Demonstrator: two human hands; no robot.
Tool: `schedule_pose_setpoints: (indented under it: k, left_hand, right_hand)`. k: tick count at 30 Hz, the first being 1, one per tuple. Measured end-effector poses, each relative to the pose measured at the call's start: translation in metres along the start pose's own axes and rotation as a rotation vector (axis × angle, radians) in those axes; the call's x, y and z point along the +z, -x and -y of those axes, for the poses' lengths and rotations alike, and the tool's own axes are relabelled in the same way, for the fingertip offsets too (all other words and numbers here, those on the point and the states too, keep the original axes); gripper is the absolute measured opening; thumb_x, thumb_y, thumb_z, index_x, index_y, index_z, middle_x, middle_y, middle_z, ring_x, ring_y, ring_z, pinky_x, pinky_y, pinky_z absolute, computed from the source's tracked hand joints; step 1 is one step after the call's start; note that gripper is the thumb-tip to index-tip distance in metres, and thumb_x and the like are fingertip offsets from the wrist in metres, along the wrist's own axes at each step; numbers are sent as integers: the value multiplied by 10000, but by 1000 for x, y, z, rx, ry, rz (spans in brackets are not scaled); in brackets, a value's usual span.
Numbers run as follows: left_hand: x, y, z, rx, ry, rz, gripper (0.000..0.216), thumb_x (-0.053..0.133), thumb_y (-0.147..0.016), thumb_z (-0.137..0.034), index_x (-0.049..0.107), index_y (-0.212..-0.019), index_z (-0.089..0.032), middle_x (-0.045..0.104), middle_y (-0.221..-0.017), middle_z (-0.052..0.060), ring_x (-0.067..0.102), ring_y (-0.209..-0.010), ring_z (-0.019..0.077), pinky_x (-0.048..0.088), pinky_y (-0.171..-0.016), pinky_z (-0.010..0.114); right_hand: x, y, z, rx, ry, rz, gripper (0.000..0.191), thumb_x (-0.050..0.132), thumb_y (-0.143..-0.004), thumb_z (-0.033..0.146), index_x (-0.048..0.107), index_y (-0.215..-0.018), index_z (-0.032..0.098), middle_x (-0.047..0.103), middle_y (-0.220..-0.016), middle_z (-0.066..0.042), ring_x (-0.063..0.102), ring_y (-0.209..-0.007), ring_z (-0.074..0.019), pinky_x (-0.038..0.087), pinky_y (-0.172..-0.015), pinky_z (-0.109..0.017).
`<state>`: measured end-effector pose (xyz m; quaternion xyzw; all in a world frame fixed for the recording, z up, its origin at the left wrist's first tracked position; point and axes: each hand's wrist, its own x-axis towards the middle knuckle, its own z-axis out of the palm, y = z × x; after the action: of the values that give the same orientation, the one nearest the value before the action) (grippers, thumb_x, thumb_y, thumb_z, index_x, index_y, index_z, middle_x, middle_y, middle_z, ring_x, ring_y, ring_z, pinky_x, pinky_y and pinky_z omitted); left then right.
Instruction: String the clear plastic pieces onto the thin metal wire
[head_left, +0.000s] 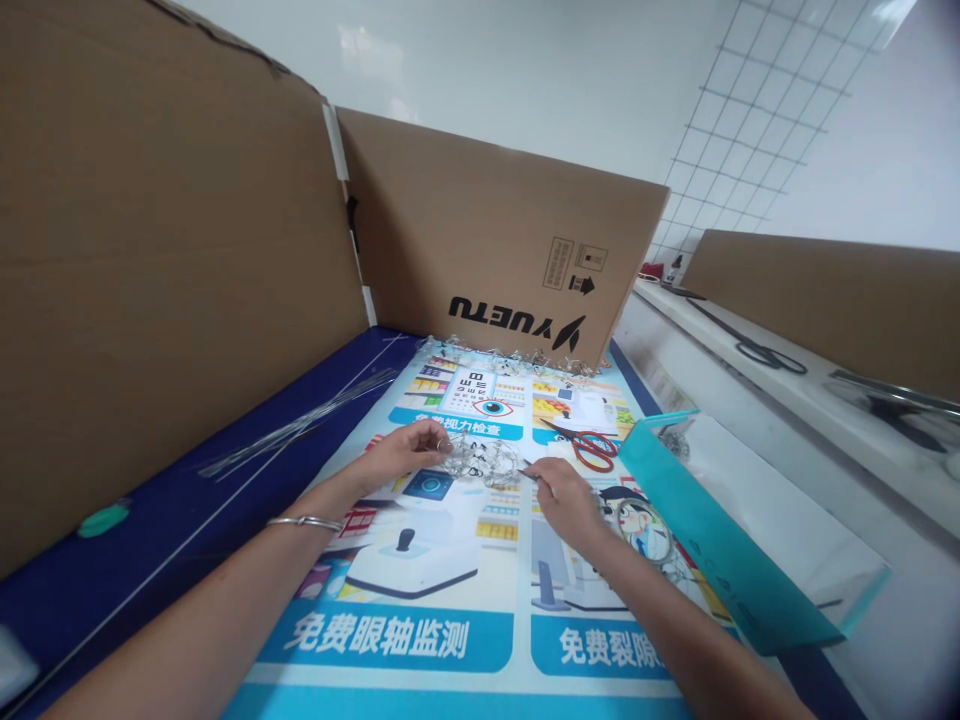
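My left hand (412,450) is closed, with fingertips pinching the left end of a tangle of thin silvery wire loops (484,460) over the printed sheet. At the tangle's right side, my right hand (566,495) is closed round a slim dark pointed tool (529,473), most of it hidden in the fist. The tool's tip is close to the wire; whether they touch I cannot tell. Scissors with red handles (594,450) lie just beyond my right hand. Beside my right forearm is a coil of silvery wire (645,530).
Cardboard panels (495,230) stand behind and at the left. A teal open box (735,540) is at the right. Straight wires (300,420) lie on the blue cloth at left. More twisted wire pieces (517,357) line the back. Black scissors (757,352) rest on the ledge.
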<state>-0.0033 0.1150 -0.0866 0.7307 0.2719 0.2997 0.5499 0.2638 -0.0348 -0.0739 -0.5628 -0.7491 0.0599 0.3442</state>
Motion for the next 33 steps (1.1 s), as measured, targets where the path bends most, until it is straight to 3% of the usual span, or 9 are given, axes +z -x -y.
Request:
schedule_pose_setpoints:
  k: [5,10,16,24,28,33]
  left_hand:
    - [-1,-1,2,-2,-9,-2,265,659,-696,-279,531,-899,-165,599,-877,32,564,-797,159,450,-738,302]
    - [-1,0,1,1,-5,15,238,651,-709,-254,528,-895,-170,603,-872,26,560,-781,151,442,-720,288]
    - [0,0,-1,3,14,24,234,642,-721,-252,523,-908,-178,596,-893,20,555,-801,149,433,-739,283]
    - [-2,-3,4,20,-2,4,240,650,-702,-247,543,-903,-170,584,-865,17,540,-776,152,430,-710,280]
    - [-3,-3,3,32,5,25,282,652,-697,-221,537,-951,-180,570,-913,20,534,-807,153,427,-718,273]
    - [-4,-1,1,44,18,55,412,689,-657,-215,512,-1029,-199,536,-1022,30,521,-825,145,429,-715,261]
  right_hand:
    - [-5,-3,13,-238,222,153,234,466,-857,98,588,-1037,184,573,-1115,-120,443,-1089,-262,326,-934,-467]
    - [-4,-5,15,-288,361,179,253,420,-873,64,563,-1059,160,562,-1096,-144,432,-1059,-267,334,-885,-468]
    - [2,-3,14,-240,340,145,231,443,-859,76,577,-1010,188,581,-1057,-101,444,-1041,-246,336,-892,-420]
    - [5,-10,12,-6,151,-53,363,474,-721,49,476,-1057,188,552,-1017,-82,495,-983,-225,407,-863,-385]
    - [8,-16,14,22,33,-47,519,549,-652,83,421,-1135,225,506,-1115,-62,495,-1019,-207,427,-879,-342]
    - [16,-24,16,28,-67,-22,515,623,-636,136,442,-1106,245,463,-1151,-61,466,-1070,-211,409,-907,-335]
